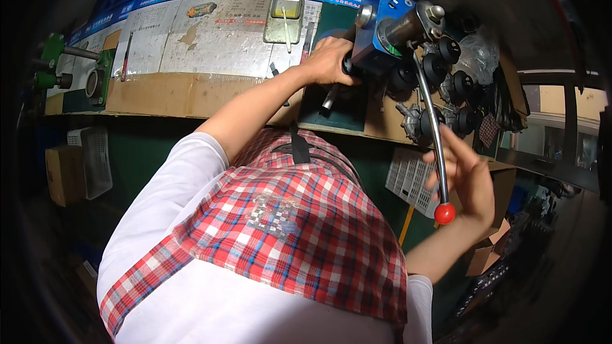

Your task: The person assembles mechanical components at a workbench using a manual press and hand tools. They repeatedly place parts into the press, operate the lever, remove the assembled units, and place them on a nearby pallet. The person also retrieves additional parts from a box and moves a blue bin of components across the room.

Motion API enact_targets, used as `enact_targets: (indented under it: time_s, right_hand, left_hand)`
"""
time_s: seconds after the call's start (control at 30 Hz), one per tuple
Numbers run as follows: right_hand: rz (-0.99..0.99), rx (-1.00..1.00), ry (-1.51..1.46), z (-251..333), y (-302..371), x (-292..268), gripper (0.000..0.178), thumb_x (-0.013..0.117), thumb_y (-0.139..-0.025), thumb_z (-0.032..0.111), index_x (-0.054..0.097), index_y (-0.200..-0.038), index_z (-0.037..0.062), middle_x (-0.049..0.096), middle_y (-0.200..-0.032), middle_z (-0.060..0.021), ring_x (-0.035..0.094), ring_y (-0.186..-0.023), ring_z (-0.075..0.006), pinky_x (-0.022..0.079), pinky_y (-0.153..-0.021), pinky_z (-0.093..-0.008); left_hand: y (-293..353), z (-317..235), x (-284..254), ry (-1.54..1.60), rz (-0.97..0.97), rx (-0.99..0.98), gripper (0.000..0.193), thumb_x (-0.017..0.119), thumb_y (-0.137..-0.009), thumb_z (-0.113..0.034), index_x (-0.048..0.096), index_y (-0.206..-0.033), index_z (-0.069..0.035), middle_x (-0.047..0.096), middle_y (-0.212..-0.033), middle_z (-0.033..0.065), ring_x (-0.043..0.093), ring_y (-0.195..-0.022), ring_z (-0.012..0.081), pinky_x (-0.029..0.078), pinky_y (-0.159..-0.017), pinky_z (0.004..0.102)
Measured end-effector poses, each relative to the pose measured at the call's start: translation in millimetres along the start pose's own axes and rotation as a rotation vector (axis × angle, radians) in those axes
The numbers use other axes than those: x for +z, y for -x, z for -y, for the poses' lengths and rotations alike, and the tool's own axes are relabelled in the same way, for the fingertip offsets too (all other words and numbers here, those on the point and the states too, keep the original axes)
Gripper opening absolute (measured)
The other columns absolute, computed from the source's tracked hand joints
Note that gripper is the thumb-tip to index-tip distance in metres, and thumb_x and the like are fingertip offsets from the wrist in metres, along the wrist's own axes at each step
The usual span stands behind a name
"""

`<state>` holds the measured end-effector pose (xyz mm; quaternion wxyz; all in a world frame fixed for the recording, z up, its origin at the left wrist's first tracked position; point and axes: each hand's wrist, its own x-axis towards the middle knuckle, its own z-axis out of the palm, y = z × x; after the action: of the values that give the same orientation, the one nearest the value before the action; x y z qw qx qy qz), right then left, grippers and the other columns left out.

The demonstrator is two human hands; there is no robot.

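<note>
A blue lever press [375, 38] stands at the back right of the bench. My left hand [329, 61] is closed round a dark round part [348, 64] at the foot of the press; the fingers hide most of it. A short metal rod [329, 99] shows just below that hand. From the press a long steel lever [434, 121] slants down toward me, ending in a red ball knob [444, 213]. My right hand [470, 175] is beside the lever's lower half, fingers apart and slightly blurred. Some fingertips pass behind the lever; whether they touch it I cannot tell.
Several black-and-metal parts [440, 64] crowd the bench right of the press. A small tray [284, 20] with a white stick lies on the cardboard-covered bench [210, 44]. At the left stands a green tool [95, 79]. White crates [411, 178] and boxes sit below.
</note>
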<state>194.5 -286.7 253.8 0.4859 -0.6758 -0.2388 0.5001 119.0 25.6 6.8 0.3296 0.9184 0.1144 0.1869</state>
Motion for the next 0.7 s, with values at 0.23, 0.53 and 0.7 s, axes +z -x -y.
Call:
enact_targets:
  time_s: [0.23,0.53,0.7]
  right_hand:
    - [-0.243,0.298,0.581,-93,-13,46,0.033,0.049,-0.097,0.015,0.040,-0.127,0.0058,0.052,-0.065,-0.0077,0.055,-0.049,-0.0171,0.044,-0.043,-0.0320]
    - [-0.509,0.026,0.473,-181,-70,51,0.020,0.052,-0.097,0.021,0.051,-0.099,0.0008,0.053,-0.061,-0.0141,0.057,-0.056,-0.0251,0.044,-0.054,-0.0393]
    - [-0.758,-0.036,0.699,-189,-87,55,0.038,0.055,-0.095,0.027,0.058,-0.070,-0.0012,0.056,-0.057,-0.0177,0.058,-0.053,-0.0359,0.044,-0.052,-0.0408]
  left_hand:
    - [-2,-5,-5,0.018,0.032,-0.008,0.073,0.078,-0.058,-0.049,0.057,-0.115,-0.007,0.054,-0.112,0.0142,0.045,-0.111,0.0340,0.034,-0.099,0.0419]
    - [-2,4,2,0.048,0.022,0.028,0.075,0.077,-0.059,-0.050,0.055,-0.116,-0.007,0.054,-0.114,0.0152,0.044,-0.113,0.0350,0.032,-0.101,0.0420]
    - [-6,-2,-5,0.047,0.070,0.023,0.070,0.077,-0.059,-0.050,0.057,-0.110,-0.007,0.054,-0.112,0.0152,0.045,-0.113,0.0349,0.032,-0.101,0.0419]
